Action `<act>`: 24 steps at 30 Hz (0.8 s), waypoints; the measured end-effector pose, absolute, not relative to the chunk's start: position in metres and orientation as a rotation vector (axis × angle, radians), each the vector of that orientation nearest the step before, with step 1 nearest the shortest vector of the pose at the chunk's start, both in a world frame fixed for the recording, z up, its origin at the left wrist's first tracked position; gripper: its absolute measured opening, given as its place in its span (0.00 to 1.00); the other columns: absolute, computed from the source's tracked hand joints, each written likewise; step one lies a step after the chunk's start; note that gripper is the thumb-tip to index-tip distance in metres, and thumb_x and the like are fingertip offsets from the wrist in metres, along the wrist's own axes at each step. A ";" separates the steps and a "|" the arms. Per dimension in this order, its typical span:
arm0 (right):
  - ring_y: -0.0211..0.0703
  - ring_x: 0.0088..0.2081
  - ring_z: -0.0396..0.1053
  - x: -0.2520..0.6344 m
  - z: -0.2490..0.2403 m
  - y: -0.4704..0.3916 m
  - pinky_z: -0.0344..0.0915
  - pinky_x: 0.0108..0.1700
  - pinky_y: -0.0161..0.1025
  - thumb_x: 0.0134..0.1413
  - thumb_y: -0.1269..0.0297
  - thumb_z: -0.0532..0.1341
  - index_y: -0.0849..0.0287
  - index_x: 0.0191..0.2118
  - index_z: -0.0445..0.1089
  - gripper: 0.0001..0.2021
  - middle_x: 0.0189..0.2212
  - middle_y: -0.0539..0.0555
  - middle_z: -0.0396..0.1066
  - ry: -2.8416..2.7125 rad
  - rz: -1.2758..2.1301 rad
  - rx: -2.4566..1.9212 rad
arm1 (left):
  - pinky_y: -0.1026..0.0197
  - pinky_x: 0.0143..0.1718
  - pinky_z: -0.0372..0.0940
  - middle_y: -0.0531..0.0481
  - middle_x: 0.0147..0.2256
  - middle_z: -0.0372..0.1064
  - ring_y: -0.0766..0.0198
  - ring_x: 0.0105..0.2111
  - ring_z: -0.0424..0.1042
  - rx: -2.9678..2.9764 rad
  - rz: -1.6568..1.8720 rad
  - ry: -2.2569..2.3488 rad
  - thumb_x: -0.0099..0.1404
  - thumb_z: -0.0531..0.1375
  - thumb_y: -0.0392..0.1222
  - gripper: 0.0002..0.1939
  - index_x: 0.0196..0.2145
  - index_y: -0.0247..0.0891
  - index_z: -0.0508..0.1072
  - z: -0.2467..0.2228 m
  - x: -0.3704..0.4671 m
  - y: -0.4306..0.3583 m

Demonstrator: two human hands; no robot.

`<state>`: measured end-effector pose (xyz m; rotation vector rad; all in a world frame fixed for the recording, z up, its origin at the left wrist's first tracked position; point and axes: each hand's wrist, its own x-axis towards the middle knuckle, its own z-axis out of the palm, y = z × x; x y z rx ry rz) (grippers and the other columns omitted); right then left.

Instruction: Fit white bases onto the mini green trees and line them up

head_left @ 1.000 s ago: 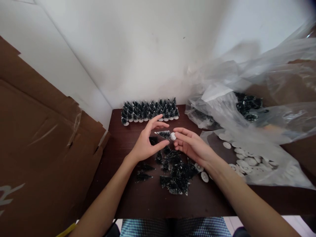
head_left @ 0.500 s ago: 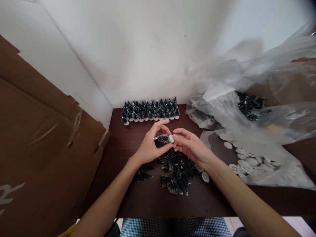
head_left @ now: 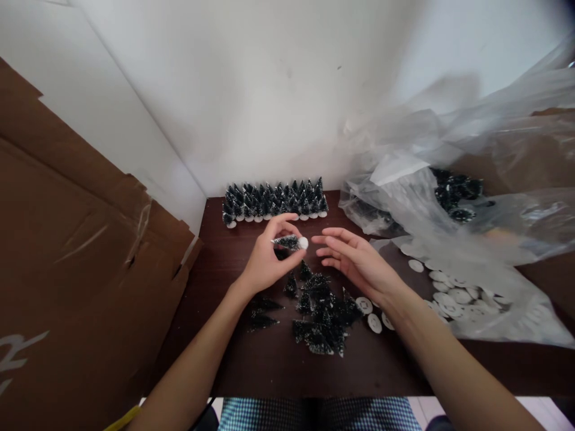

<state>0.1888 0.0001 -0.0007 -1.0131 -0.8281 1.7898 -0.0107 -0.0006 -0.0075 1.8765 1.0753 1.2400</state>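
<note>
A small dark green tree with white-flecked bristles point(head_left: 286, 242) lies sideways between the thumb and fingers of my left hand point(head_left: 269, 257), its tip to the left. On its right end is a round white base point(head_left: 303, 243). Just to the right, my right hand point(head_left: 354, 257) has its fingers apart and holds nothing. Below both hands lies a heap of similar loose trees point(head_left: 321, 314). White discs point(head_left: 374, 323) rest beside the heap, near my right wrist. Rows of upright trees on white bases point(head_left: 274, 202) stand at the back, along the wall.
At the right, clear plastic bags point(head_left: 404, 179) hold more dark trees, and many white discs point(head_left: 458, 296) lie under and beside the plastic. A large cardboard box point(head_left: 81, 257) rises at the left of the dark table point(head_left: 251, 374). A pale wall point(head_left: 278, 90) is behind.
My right hand has let go of the white base and moved slightly right, its fingers now spread. My left hand has shifted a little left and up with the tree.
</note>
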 end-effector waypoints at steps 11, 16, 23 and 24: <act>0.34 0.33 0.72 0.190 -0.003 -0.001 0.68 0.36 0.34 0.44 0.62 0.74 0.56 0.38 0.73 0.15 0.38 0.51 0.78 -0.867 1.799 -1.018 | 0.56 0.38 0.66 0.46 0.39 0.72 0.56 0.34 0.73 1.818 0.798 2.163 0.59 0.62 0.39 0.30 0.58 0.39 0.61 -0.014 -0.070 0.023; 0.34 0.32 0.72 0.189 -0.002 -0.001 0.67 0.36 0.34 0.44 0.62 0.74 0.57 0.38 0.73 0.15 0.37 0.51 0.77 -0.885 1.806 -1.020 | 0.53 0.41 0.67 0.45 0.40 0.74 0.49 0.41 0.75 1.778 0.606 2.304 0.60 0.61 0.39 0.29 0.59 0.41 0.60 -0.015 -0.073 0.022; 0.35 0.32 0.71 0.190 -0.001 -0.001 0.67 0.36 0.35 0.44 0.63 0.73 0.56 0.38 0.72 0.15 0.37 0.51 0.76 -0.914 1.787 -1.041 | 0.51 0.41 0.68 0.45 0.42 0.75 0.47 0.42 0.75 1.718 0.626 2.368 0.60 0.62 0.41 0.29 0.58 0.44 0.61 -0.017 -0.077 0.023; 0.36 0.32 0.71 0.190 0.000 -0.001 0.67 0.36 0.36 0.44 0.63 0.73 0.56 0.38 0.72 0.15 0.37 0.51 0.76 -0.924 1.782 -1.046 | 0.52 0.41 0.68 0.45 0.42 0.75 0.48 0.42 0.75 1.723 0.646 2.355 0.60 0.62 0.41 0.29 0.58 0.44 0.61 -0.018 -0.078 0.024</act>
